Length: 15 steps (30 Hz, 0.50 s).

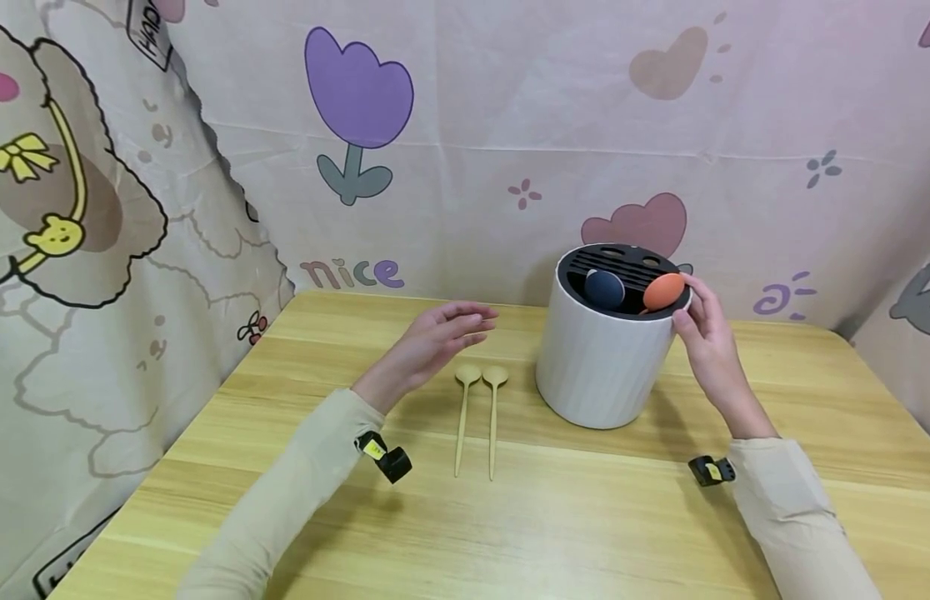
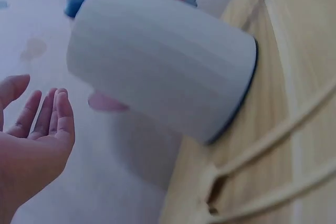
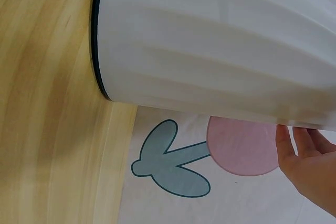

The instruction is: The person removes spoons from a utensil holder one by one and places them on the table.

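A white round utensil holder [image 1: 603, 367] with a slotted black top stands upright on the table. In its front opening show the dark blue head of a utensil [image 1: 604, 290] and an orange one [image 1: 663, 292]. My right hand [image 1: 711, 350] grips the holder's right side near the rim, thumb in front and fingers farther back; in the right wrist view fingertips touch the white wall [image 3: 210, 51]. My left hand [image 1: 438, 342] hovers left of the holder with fingers extended, holding nothing. Below it lie two gold spoons [image 1: 462, 417], side by side, bowls pointing away from me.
The light wooden table [image 1: 585, 525] ends at the back against a patterned cloth [image 1: 480, 100] with printed flowers. More printed cloth hangs along the left side [image 1: 82, 375]. A small black camera [image 1: 384, 456] sits on my left wrist, another [image 1: 711, 472] on my right.
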Tool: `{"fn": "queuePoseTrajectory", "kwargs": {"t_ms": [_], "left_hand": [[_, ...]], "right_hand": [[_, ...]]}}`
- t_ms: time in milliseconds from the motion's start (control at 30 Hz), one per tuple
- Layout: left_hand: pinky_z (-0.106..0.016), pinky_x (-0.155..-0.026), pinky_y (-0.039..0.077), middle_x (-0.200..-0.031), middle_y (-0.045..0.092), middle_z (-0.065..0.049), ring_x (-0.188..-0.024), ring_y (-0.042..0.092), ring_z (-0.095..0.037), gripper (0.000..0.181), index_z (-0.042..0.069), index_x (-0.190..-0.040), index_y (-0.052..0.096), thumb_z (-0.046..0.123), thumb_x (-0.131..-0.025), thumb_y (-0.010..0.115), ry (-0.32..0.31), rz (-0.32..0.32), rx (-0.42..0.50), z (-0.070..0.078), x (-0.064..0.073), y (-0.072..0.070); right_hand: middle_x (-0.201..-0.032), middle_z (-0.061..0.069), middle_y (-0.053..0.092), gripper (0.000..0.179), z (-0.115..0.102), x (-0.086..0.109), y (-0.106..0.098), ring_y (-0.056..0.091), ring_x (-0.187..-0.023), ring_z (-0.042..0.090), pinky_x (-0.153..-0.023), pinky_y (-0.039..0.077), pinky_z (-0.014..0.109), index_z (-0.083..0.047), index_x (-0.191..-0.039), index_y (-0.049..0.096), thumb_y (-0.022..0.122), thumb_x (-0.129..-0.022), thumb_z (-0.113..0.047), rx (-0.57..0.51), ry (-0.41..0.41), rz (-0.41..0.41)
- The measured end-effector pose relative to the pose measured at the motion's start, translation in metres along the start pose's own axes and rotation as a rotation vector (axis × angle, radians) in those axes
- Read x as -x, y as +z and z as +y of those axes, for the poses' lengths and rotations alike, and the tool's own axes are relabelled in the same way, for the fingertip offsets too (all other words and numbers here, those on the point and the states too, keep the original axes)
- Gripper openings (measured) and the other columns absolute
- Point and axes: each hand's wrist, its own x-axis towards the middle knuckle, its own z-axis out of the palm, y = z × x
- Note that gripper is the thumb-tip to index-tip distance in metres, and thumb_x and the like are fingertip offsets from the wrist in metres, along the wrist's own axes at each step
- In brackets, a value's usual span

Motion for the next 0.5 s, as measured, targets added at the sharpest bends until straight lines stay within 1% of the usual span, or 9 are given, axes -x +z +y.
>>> {"fn": "queuePoseTrajectory", "kwargs": {"t_ms": [133,233,367,433,500], "left_hand": [[-0.041,-0.106,0.04,-0.135,0.047,-0.029,-0.124,0.048,-0.038,0.03,-0.011,-0.126,0.049,-0.002,-0.097,0.05,0.012,-0.082,-0.069,0.015,-0.006,0.019],[-0.041,-0.106,0.04,-0.134,0.049,-0.028,-0.124,0.048,-0.037,0.03,-0.011,-0.126,0.05,-0.002,-0.098,0.051,0.023,-0.119,-0.132,0.025,-0.012,0.03],[-0.043,-0.105,0.04,-0.127,0.056,-0.023,-0.122,0.051,-0.036,0.029,-0.012,-0.125,0.051,-0.003,-0.097,0.051,0.049,-0.135,-0.183,0.039,-0.022,0.041],[-0.041,-0.103,0.042,-0.125,0.058,-0.022,-0.119,0.054,-0.033,0.028,-0.012,-0.124,0.052,-0.003,-0.097,0.052,0.059,-0.134,-0.212,0.044,-0.028,0.046],[-0.038,-0.1,0.045,-0.125,0.058,-0.024,-0.116,0.056,-0.031,0.028,-0.012,-0.123,0.053,-0.003,-0.097,0.053,0.064,-0.133,-0.237,0.05,-0.033,0.052]], "right_hand": [[-0.148,0.03,0.031,0.048,-0.002,0.0,0.001,0.039,-0.13,0.011,-0.097,0.035,0.012,-0.014,-0.15,0.03,0.042,-0.104,-0.021,0.001,0.002,0.003],[-0.149,0.03,0.029,0.048,-0.002,0.001,0.0,0.039,-0.131,0.011,-0.098,0.034,0.012,-0.013,-0.15,0.029,0.042,-0.104,-0.021,-0.004,0.006,-0.002],[-0.149,0.031,0.029,0.049,0.0,0.001,-0.001,0.04,-0.13,0.011,-0.097,0.034,0.012,-0.013,-0.151,0.029,0.042,-0.104,-0.022,-0.012,0.007,-0.004],[-0.147,0.032,0.031,0.049,0.0,0.001,0.0,0.041,-0.128,0.009,-0.096,0.035,0.012,-0.012,-0.15,0.029,0.043,-0.104,-0.021,-0.014,0.002,-0.001],[-0.146,0.032,0.032,0.049,0.0,0.0,0.0,0.042,-0.126,0.009,-0.095,0.036,0.012,-0.012,-0.15,0.03,0.043,-0.104,-0.021,-0.021,-0.003,-0.001]]}}
